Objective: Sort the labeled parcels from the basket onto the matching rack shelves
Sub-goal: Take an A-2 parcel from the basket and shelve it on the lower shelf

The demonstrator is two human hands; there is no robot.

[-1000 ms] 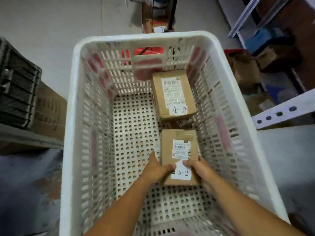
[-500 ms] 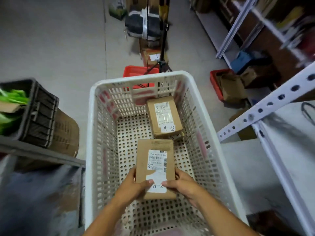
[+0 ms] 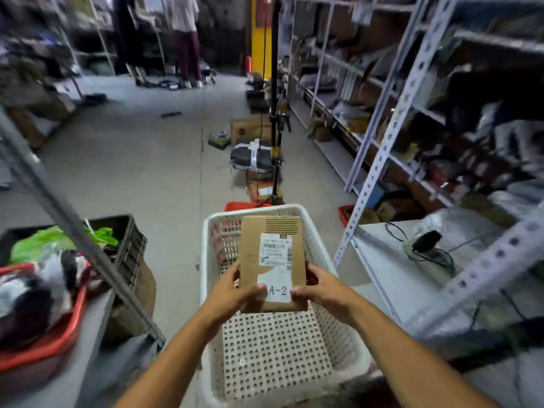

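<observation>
A brown cardboard parcel (image 3: 266,251) with a barcode sticker and a white "A-2" label is held up above the white perforated basket (image 3: 212,290). My left hand (image 3: 232,293) grips its lower left edge and my right hand (image 3: 319,287) grips its lower right edge, thumbs on the label. The lifted parcel hides the far end of the basket, so the second parcel is out of sight. A white metal rack (image 3: 379,142) with crowded shelves stands to the right.
A tripod pole (image 3: 275,113) rises just beyond the basket, with boxes and a wrapped bundle (image 3: 251,157) at its foot. On the left are a black crate (image 3: 129,245) and a red tub (image 3: 56,337) behind a slanted rack post. A person stands far back in the aisle.
Both hands lifted the A-2 parcel out of the basket, up toward my chest. My view swung up from the basket floor to the aisle and the racks.
</observation>
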